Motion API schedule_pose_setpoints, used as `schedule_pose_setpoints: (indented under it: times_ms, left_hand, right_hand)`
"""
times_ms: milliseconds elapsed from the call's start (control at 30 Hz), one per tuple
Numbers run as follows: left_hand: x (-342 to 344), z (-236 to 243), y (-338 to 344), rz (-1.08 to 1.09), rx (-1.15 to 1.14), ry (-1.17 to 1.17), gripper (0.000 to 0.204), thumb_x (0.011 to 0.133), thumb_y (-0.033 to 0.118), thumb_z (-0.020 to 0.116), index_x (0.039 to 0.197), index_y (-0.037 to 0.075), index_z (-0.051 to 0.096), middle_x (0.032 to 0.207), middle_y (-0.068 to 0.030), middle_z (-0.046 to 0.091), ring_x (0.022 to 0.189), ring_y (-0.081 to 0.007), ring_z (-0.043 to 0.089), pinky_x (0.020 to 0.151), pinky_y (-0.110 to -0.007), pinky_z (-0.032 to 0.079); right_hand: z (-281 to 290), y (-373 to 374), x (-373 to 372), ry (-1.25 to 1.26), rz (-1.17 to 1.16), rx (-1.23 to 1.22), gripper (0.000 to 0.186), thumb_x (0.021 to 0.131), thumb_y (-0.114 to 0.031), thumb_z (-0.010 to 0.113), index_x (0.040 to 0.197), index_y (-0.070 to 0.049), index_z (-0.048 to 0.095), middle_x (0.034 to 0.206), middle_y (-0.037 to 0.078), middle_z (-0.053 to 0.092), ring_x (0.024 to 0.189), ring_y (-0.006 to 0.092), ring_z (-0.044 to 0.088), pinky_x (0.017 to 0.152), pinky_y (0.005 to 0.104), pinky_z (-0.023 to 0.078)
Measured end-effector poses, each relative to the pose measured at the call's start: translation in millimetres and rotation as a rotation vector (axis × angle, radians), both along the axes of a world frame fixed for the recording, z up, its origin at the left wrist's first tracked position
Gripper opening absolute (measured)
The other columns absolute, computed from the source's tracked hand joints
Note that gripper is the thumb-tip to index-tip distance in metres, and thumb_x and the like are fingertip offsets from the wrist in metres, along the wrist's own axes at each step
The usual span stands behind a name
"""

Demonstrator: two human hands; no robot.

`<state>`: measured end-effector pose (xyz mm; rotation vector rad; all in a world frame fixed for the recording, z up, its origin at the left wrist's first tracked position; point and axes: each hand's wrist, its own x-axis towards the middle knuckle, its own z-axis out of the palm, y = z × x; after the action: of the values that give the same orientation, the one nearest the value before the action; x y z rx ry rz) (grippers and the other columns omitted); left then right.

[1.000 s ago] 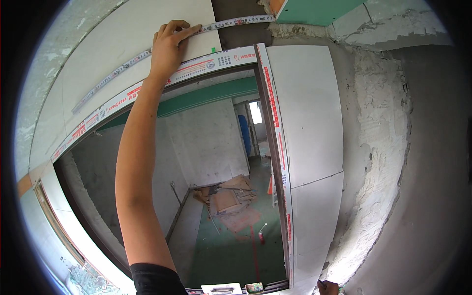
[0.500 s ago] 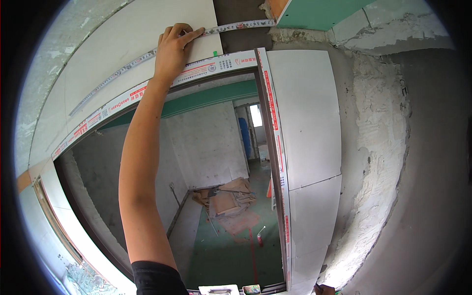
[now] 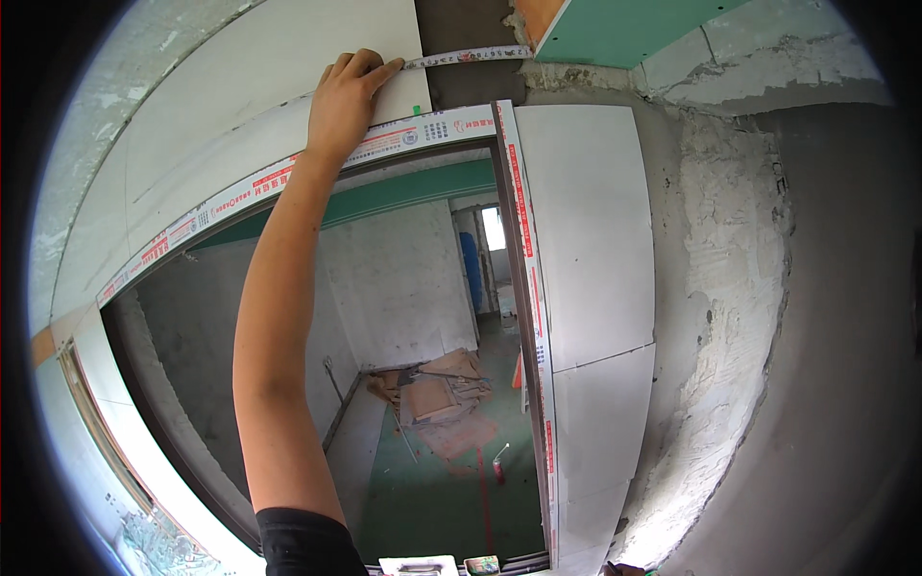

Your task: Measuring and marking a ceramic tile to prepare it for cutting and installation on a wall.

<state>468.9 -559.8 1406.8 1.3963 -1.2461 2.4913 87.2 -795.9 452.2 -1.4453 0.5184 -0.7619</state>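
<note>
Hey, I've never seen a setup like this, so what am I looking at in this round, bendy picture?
There's no machine: these are a person's bare hands, seen by the left of two wide fisheye cameras worn on the head, so straight edges look curved.

The raised left hand holds a thin white measuring tape with dark markings, which runs right to a green-faced board. The right hand barely shows at the lower edge; I can't tell what it holds.

The surface is an upright wall with smooth white panels around a dark frame edged with white-and-red film. Through the opening, flattened brown cardboard lies on a green floor.
</note>
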Motion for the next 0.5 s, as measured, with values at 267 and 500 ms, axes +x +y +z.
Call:
schedule_pose_setpoints:
  times_ms: [267,500]
  left_hand:
    - [-2.5,6.9,9.7,0.048,-0.104,-0.064,0.050,0.090,0.000,0.067,0.134,0.020,0.079,0.120,-0.0001,0.072,0.117,-0.0247,0.068,0.100,-0.041,0.057]
    - [12.6,83.5,18.2,0.045,-0.252,-0.145,0.042,0.094,0.004,0.064,0.130,0.020,0.080,0.121,0.0025,0.076,0.118,-0.0238,0.069,0.099,-0.039,0.058]
  right_hand:
    - [-33.9,2.2,7.9,-0.125,-0.212,-0.165,0.032,0.102,-0.008,0.077,0.073,0.001,0.069,0.068,0.005,0.068,0.065,0.0134,0.055,0.058,0.0347,0.045]
    - [-5.4,-4.4,-18.7,0.213,-0.187,-0.310,0.026,0.098,-0.002,0.074,0.072,0.000,0.068,0.066,0.004,0.061,0.065,0.0144,0.051,0.060,0.0358,0.043]
